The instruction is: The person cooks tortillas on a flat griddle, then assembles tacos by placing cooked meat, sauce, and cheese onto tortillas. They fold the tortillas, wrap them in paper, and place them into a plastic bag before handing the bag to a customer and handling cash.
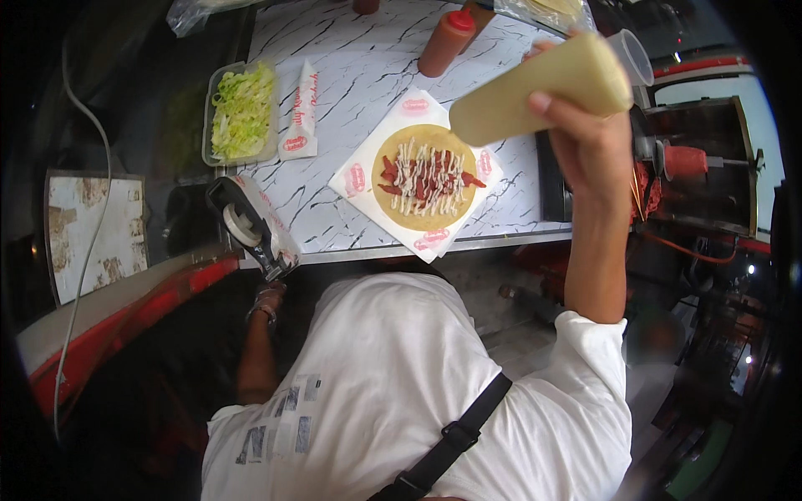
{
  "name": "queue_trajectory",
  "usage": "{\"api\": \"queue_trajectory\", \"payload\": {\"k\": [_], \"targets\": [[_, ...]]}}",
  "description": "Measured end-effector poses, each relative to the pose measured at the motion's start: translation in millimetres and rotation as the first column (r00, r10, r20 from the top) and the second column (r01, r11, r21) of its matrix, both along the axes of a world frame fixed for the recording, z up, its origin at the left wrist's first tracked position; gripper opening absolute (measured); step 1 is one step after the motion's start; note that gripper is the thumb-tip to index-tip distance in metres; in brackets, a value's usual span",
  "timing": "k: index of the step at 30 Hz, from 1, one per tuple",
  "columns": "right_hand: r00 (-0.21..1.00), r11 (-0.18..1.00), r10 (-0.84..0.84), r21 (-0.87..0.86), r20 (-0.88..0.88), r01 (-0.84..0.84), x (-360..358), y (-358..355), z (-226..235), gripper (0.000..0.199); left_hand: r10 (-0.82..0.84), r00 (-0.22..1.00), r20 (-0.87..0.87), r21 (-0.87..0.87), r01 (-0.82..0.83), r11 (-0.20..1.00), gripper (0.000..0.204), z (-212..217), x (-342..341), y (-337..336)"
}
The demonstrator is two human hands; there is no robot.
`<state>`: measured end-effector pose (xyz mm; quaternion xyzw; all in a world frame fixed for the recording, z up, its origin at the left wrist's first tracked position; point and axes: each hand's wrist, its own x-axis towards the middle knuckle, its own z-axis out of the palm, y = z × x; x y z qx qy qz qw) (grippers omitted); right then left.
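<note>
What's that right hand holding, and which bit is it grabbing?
The right hand holds a pale bottle, wrapped around its body.

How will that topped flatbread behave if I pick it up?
The flatbread looks thin, so it probably sags. Its reddish strips lie unwrapped, some reaching its rim, and may slide off. The thin paper beneath would likely crease.
</note>
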<state>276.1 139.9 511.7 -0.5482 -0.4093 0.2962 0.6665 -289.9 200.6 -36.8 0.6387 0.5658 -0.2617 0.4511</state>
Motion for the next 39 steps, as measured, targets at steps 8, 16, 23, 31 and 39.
{"api": "queue_trajectory", "payload": {"k": [8,16,23,31,39], "targets": [[0.580,0.979,-0.191,-0.108,-0.792,0.174,-22.5,68.4,-146.9,0.048,-0.551,0.828,0.099,0.252,0.515,0.819,0.034,-13.5,-20.0,8.3],[0.113,0.987,-0.047,-0.029,-0.992,0.155,-6.6,191.9,-198.6,0.034,-0.386,0.921,-0.061,0.161,0.391,0.906,0.032,-2.1,-55.0,-9.3],[0.283,0.991,-0.052,-0.014,-0.958,0.137,14.1,196.2,-247.6,0.047,-0.168,0.980,-0.108,0.029,0.172,0.985,0.036,36.4,-47.2,-43.7],[0.742,0.961,-0.272,0.130,0.612,0.245,-11.1,161.6,-95.5,0.032,-0.682,0.730,-0.030,0.178,0.676,0.715,0.028,-7.1,-51.4,-79.6],[-0.100,0.931,-0.194,0.215,0.976,0.293,67.1,214.5,-52.2,0.023,-0.096,0.995,0.026,0.240,0.087,0.967,0.016,22.7,-26.5,-77.6]]}}
